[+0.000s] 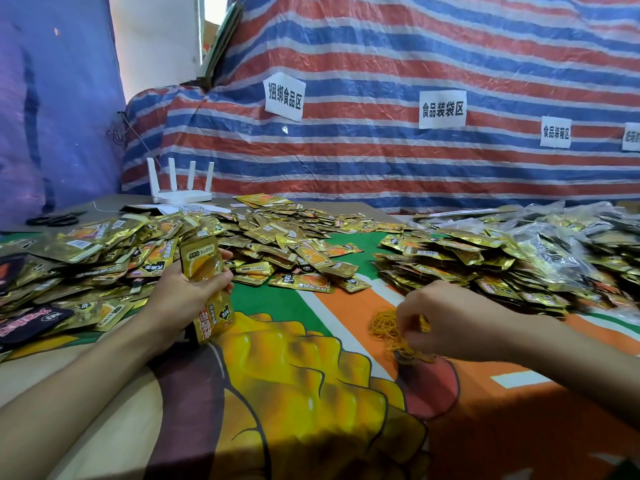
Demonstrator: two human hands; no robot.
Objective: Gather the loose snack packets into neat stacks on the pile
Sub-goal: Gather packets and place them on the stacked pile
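packets (204,268): glossy gold foil | tarp (381,64): crinkled plastic, probably woven

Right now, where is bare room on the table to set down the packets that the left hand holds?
Widest free patch: the printed cloth between both forearms, near the person. A narrow green strip also lies bare between the left heap and the right heap. Crowded: both heaps, and the rubber bands under the right hand.

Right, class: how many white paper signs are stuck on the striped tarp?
4, all on the striped tarp: leftmost sign, second sign to its right, third sign further right, fourth sign cut off by the right edge. More may lie outside the frame.
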